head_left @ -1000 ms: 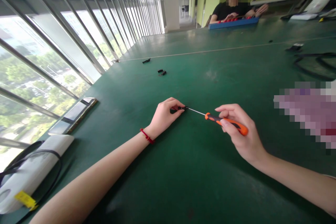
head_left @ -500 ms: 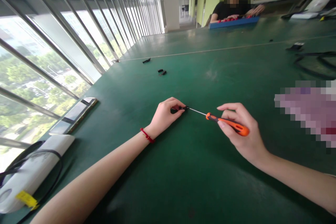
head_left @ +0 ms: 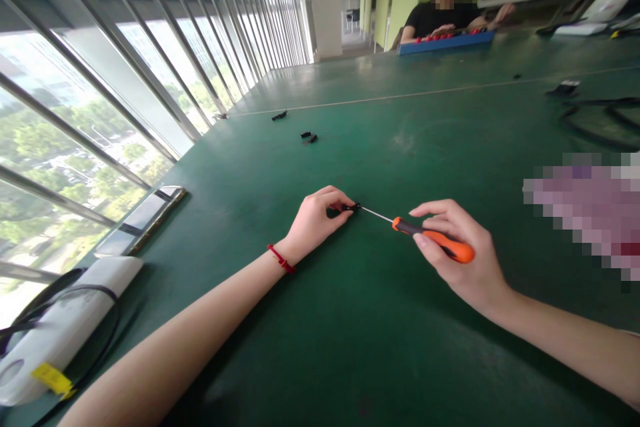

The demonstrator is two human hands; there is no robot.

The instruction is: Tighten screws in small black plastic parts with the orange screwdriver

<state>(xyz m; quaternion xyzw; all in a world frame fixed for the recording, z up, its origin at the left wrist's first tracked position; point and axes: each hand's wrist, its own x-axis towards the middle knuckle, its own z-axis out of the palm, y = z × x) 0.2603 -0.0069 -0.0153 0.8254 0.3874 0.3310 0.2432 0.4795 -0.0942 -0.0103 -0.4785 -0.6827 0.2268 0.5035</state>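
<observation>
Between thumb and fingers, my left hand [head_left: 323, 215] pinches a small black part [head_left: 353, 207] low over the green table; its exact kind is too small to make out. My right hand [head_left: 463, 250] holds an orange and black screwdriver [head_left: 445, 245] by its handle, the index finger lifted off it. The thin metal shaft points left, and its tip meets the black part at my left fingertips. A red cord bracelet [head_left: 281, 259] circles my left wrist.
Small black pieces [head_left: 310, 137] lie farther up the table [head_left: 400, 347]. At left are a white power strip [head_left: 75, 327] with cables and a phone-like slab [head_left: 145, 220] beside the railing [head_left: 200, 33]. A person [head_left: 445, 13] sits opposite behind a blue tray [head_left: 445, 43].
The screwdriver handle has turned about its axis in my right hand, showing a different side. My left hand stays almost still. Across the table, the person's hand has shifted outward.
</observation>
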